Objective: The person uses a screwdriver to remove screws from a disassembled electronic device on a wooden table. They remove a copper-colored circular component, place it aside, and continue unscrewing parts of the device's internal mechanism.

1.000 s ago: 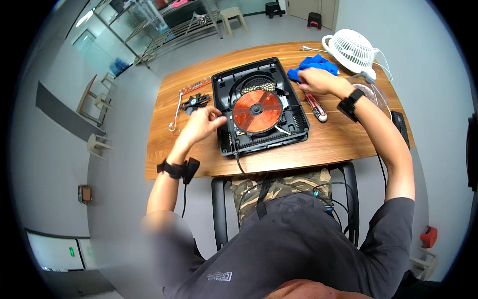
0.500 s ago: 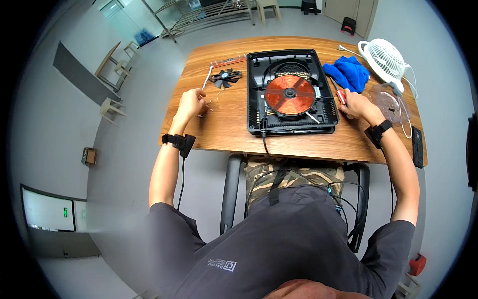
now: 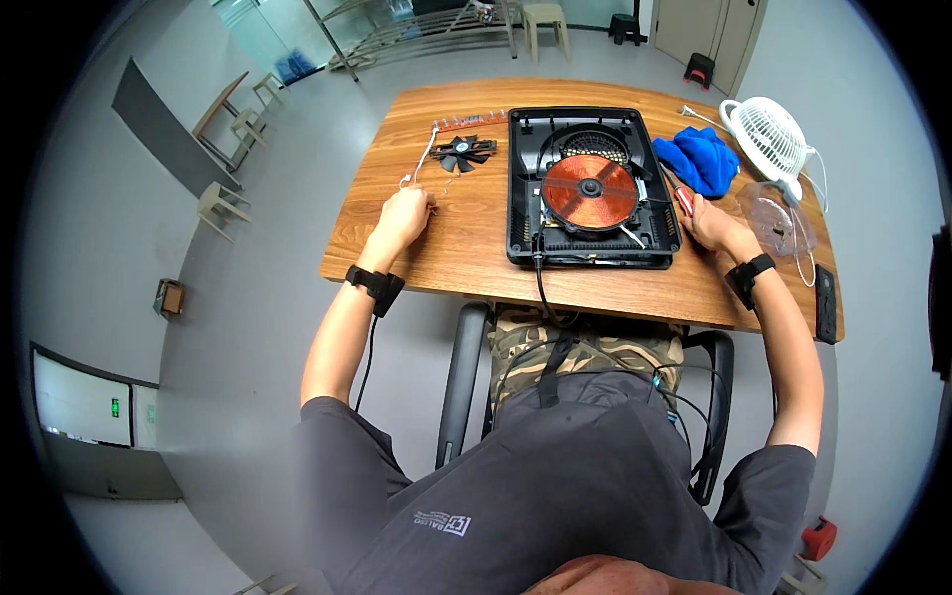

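Note:
My left hand rests on the table left of the open black appliance casing, fingers curled round something small that I cannot make out. Near it lie a white cable, small loose pieces and a black fan. A round copper coil sits inside the casing. My right hand, at the casing's right, is closed on a red-and-white screwdriver lying beside a blue cloth.
On the right of the wooden table are a white fan housing, a clear round cover and a black strip. An orange board lies at the back left. A chair armrest flanks me.
My left hand has moved from the casing's edge out to the small pieces on its left. My right hand came down from the blue cloth and took hold of the screwdriver. The view has shifted.

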Tool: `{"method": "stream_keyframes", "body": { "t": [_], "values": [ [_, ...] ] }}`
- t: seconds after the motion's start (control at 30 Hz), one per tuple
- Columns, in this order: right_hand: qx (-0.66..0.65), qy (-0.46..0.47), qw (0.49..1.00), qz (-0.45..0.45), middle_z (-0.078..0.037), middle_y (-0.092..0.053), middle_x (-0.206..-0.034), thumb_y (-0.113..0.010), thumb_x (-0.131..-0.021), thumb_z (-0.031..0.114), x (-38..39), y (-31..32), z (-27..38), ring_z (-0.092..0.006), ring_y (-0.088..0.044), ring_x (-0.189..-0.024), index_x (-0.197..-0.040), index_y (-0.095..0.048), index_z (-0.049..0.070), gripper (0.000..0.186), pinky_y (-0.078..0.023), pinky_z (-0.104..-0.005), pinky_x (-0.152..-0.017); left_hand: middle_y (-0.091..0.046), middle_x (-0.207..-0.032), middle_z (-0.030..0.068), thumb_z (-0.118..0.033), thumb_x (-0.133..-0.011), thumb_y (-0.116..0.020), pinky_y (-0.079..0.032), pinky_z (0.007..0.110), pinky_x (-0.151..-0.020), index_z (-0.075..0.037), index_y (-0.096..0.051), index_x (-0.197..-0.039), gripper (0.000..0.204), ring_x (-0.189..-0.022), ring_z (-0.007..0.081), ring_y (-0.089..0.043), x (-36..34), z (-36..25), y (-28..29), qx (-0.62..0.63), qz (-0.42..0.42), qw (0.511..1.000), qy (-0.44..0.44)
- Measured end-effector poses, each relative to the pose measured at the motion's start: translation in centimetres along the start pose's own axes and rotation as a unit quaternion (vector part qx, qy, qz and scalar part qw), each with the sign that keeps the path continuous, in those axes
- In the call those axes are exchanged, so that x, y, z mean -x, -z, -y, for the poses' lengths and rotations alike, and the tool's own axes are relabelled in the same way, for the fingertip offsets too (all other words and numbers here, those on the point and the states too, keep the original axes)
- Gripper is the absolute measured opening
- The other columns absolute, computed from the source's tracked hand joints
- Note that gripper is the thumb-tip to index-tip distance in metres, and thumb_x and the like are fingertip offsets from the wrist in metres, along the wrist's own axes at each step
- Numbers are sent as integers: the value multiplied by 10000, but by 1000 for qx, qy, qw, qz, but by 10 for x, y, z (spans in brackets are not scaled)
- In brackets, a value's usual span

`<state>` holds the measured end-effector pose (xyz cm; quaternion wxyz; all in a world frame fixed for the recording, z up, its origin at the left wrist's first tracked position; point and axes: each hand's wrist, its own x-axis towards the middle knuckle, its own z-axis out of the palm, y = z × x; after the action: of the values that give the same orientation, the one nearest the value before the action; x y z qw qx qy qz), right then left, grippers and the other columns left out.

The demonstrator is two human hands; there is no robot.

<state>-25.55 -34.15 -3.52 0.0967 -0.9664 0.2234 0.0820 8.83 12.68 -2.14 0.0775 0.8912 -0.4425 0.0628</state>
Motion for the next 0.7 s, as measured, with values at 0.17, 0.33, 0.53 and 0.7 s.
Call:
{"method": "stream_keyframes", "body": {
  "t": [0.17, 0.33, 0.53, 0.7],
  "values": [
    [-5, -8, 1000, -4, -370, -552, -1293, -490, -1030, 327, 9, 3, 9, -507, -591, -1140, -1294, -393, -63, 481, -487, -539, -971, -697, -958, 170, -46, -896, -580, -575, 469, -779, -29, -708, -931, 134, -921, 371, -692, 6, -5, -11, -55, -18, 996, -63],
    [1, -8, 1000, -9, -364, -582, -1235, -487, -1035, 339, 4, -2, 0, -506, -596, -1108, -1272, -393, -83, 492, -488, -536, -952, -699, -935, 176, -65, -912, -550, -590, 452, -722, -8, -673, -882, 138, -863, 354, -706, 0, -8, -16, -109, -32, 989, -99],
    [-31, -33, 998, 37, -341, -656, -1130, -487, -1019, 324, 12, 35, 20, -483, -636, -1064, -1217, -483, -86, 455, -522, -519, -910, -686, -917, 189, -63, -857, -613, -572, 490, -736, -2, -622, -885, 68, -874, 393, -685, -6, -7, -16, -84, -33, 993, -70],
    [22, 52, 992, -112, -343, -679, -940, -573, -940, 299, -10, 51, -22, -483, -670, -929, -1068, -573, -79, 399, -537, -527, -829, -673, -840, 186, -18, -805, -641, -541, 477, -699, 0, -605, -882, 87, -853, 389, -681, -23, -37, 15, 58, -73, 991, -94]
  ]
}}
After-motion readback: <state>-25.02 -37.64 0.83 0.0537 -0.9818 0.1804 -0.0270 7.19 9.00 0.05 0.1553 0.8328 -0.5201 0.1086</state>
